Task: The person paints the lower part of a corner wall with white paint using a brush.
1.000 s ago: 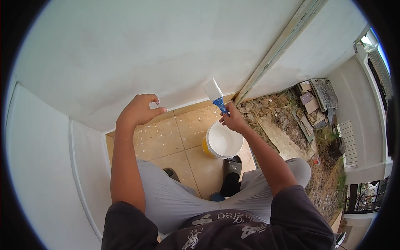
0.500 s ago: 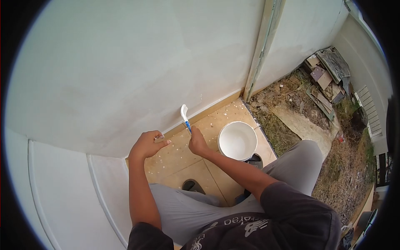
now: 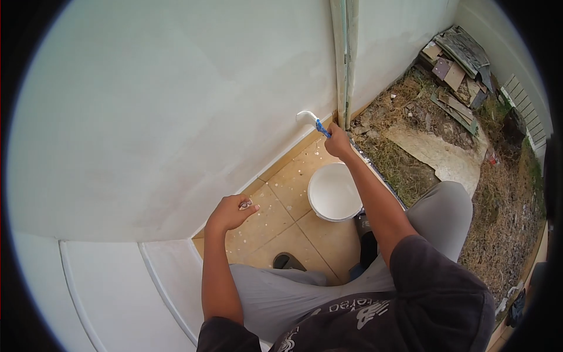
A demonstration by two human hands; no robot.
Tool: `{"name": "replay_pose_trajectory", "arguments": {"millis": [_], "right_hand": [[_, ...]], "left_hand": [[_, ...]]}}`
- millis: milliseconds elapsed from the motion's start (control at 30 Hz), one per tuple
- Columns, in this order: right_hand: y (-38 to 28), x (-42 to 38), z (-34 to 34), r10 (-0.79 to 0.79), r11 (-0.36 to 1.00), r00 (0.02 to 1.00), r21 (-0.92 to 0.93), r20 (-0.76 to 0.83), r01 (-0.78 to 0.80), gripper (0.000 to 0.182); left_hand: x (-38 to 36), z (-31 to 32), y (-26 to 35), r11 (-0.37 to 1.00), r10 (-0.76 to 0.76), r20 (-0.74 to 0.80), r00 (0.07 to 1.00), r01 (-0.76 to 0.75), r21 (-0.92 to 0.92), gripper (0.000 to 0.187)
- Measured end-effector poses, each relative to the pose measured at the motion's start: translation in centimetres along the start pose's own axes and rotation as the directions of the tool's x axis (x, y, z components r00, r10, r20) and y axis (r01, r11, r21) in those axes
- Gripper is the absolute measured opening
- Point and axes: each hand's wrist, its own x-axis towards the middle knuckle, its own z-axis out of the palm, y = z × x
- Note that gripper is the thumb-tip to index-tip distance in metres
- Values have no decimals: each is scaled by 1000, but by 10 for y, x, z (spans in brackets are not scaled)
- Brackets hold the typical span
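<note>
My right hand (image 3: 336,142) grips the blue handle of a paintbrush (image 3: 321,127). Its white, paint-covered bristles bend against the foot of the white wall (image 3: 205,117), just above the tan skirting near the corner post. Below that hand stands a white bucket (image 3: 312,202) with white paint inside. My left hand (image 3: 230,213) hovers over the tiles near the wall, fingers curled in. Something small and whitish shows between its thumb and fingers, too small to name.
Tan floor tiles (image 3: 272,234) are dotted with white paint drops. A vertical post (image 3: 345,64) rises at the wall's end. Beyond the tile edge lies dry grassy ground (image 3: 487,234), with a stack of old boards (image 3: 463,53). White panels (image 3: 105,287) stand on the left.
My right hand has carried the paintbrush right along the wall base toward the post. The view has shifted somewhat; my left hand keeps its curled pose.
</note>
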Motion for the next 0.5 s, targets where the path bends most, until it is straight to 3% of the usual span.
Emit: {"name": "replay_pose_trajectory", "arguments": {"millis": [100, 167, 233, 333, 433, 500], "right_hand": [[11, 6, -13, 65, 998, 998, -19, -23, -65, 19], [20, 7, -17, 99, 995, 992, -23, -76, -101, 19], [32, 9, -22, 112, 992, 980, -33, -167, -119, 19], [51, 20, -34, 123, 992, 979, 37, -163, -119, 18], [63, 23, -40, 119, 987, 987, 124, -111, -105, 17], [73, 22, -41, 98, 980, 993, 181, -65, -85, 16]], "left_hand": [[23, 39, 15, 993, 117, 197, 973, -109, -51, 42], [42, 83, 14, 950, 254, 262, 931, -190, -247, 43], [47, 119, 29, 904, 182, 366, 913, -8, -428, 55], [47, 166, 36, 769, 7, 442, 897, 277, -576, 69], [53, 199, 12, 442, -69, 483, 873, 460, -770, 82], [56, 207, 10, 304, -136, 434, 891, 454, -837, 89]]}}
